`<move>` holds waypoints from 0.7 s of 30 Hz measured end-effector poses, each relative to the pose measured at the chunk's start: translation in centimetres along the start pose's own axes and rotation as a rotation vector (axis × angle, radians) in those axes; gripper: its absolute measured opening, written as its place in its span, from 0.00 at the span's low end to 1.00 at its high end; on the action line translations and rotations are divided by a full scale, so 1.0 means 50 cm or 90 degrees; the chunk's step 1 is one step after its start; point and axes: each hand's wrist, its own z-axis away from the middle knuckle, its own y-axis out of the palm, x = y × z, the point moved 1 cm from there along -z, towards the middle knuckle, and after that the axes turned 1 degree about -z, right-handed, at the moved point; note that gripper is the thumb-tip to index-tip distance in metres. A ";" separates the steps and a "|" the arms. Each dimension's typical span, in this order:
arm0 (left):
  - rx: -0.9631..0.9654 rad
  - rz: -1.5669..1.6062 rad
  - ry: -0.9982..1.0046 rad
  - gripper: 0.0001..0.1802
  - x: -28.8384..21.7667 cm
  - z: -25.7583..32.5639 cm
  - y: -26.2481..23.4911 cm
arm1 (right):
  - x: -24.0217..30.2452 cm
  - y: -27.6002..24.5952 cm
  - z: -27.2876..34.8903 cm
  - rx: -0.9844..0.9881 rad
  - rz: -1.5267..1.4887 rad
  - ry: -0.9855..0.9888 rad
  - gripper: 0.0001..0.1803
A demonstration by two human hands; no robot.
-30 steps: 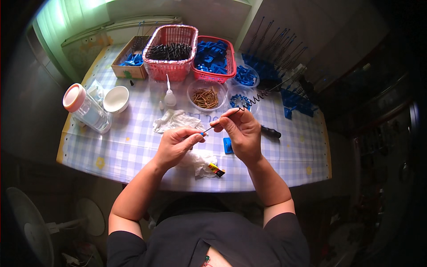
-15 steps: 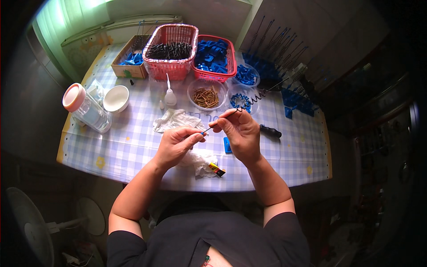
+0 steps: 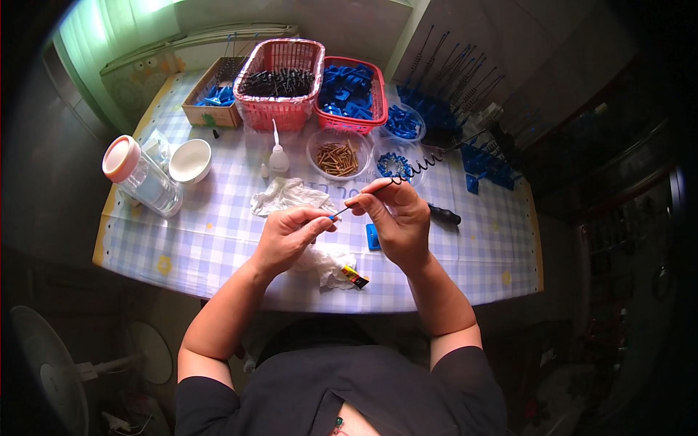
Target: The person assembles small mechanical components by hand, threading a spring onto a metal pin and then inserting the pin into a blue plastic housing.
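Between my two hands a thin black wire with a spring coil runs slantwise, its coiled part reaching up and to the right. My right hand pinches the straight part of this wire between thumb and fingers. At its lower left end, my left hand is closed on a small blue tip, which shows only partly at the fingertips. A flat blue plastic piece lies beside my right hand. Just behind that hand rests a black-handled tool. Crumpled white tissue and a small yellow-and-black tube lie below my hands.
Along the back stand a carton, a pink basket of black wires and a red basket of blue parts. Nearer are a bowl of brass-coloured screws, a white squeeze bottle, a clear jar and assembled blue stands.
My right hand has shifted slightly to the right, and the coiled part of the wire has moved right with it. My left hand stays almost in place.
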 end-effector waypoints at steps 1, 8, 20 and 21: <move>-0.001 -0.002 -0.001 0.09 0.000 0.000 0.000 | 0.000 0.000 0.000 -0.003 -0.006 0.000 0.05; 0.000 0.007 0.003 0.09 0.002 0.000 -0.001 | 0.000 0.002 0.001 0.011 -0.007 -0.002 0.05; -0.003 0.008 0.004 0.09 0.008 -0.001 -0.001 | -0.001 0.003 0.000 0.018 0.058 -0.033 0.05; -0.003 0.007 0.004 0.09 0.008 -0.001 -0.001 | -0.001 0.003 0.000 0.018 0.058 -0.033 0.05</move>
